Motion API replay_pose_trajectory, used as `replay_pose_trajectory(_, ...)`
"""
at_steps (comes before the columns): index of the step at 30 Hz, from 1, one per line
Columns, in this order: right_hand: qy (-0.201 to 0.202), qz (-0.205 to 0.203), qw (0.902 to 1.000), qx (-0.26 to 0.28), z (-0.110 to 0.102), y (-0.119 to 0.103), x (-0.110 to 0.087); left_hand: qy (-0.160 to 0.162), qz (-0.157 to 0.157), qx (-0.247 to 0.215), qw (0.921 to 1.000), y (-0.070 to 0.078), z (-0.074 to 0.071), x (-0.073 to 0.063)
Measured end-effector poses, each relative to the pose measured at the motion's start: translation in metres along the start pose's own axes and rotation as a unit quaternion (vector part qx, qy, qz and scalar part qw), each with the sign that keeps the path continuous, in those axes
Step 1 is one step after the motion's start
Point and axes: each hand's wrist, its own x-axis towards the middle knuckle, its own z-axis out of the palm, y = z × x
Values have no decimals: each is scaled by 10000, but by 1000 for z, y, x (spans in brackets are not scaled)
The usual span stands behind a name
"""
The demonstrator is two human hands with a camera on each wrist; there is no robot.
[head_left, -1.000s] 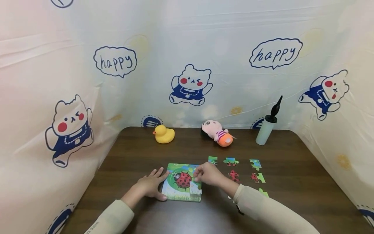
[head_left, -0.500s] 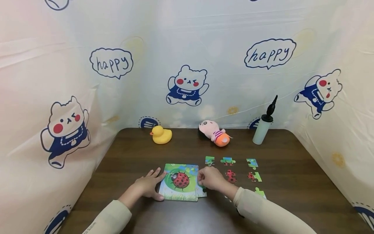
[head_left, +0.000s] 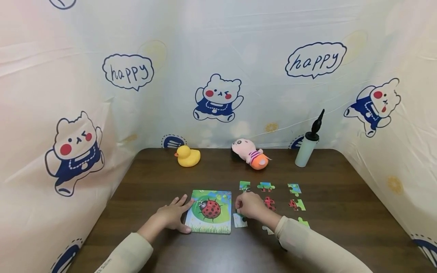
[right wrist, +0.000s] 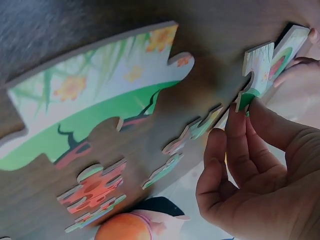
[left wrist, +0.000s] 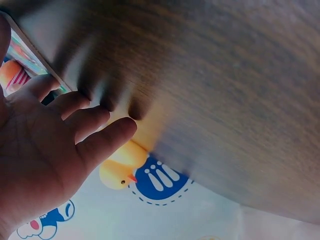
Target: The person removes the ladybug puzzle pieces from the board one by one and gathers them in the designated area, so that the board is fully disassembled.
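Observation:
A square ladybug picture board (head_left: pixel 210 211) lies on the table. My left hand (head_left: pixel 173 216) rests at its left edge with fingers spread; the left wrist view shows the fingers of this left hand (left wrist: pixel 55 130) extended. To the right of the board, my right hand (head_left: pixel 250 206) pinches a white and green jigsaw piece (head_left: pixel 240 221) between thumb and fingertips. In the right wrist view, the pinched jigsaw piece (right wrist: pixel 257 72) is tilted, with a knob and a notch along its side. Fingers hide part of it in the head view.
Several loose jigsaw pieces lie to the right, among them a red one (head_left: pixel 269 203) and a blue-green one (head_left: pixel 294 189). Along the back stand a yellow rubber duck (head_left: pixel 188 156) and a hand pump (head_left: pixel 307 149), with a plush doll (head_left: pixel 250 153) lying between them.
My right hand has moved the pinched jigsaw piece rightward, from over the board's lower right corner to beside the board. My left hand stays at the board's left edge. The head view has shifted slightly.

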Motion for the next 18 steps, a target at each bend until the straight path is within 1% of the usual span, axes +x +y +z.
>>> replay_pose_trajectory(5, -129, 144, 9997, -176, -5, 4, -4, -50, 20, 9, 10000, 1, -1, -1)
replay_pose_trajectory(10, -156, 161, 9991, -362, -4, 6, -7, -54, -11, 11, 10000, 0, -2, -3)
replay_pose_trajectory(14, -98, 170, 9987, -461, 2, 6, -10, -26, -6, 11, 10000, 1, -3, -4)
replay_pose_trajectory(18, 122, 59, 9982, -578, 6, 4, -12, 8, 15, 42, 10000, 2, -3, -6)
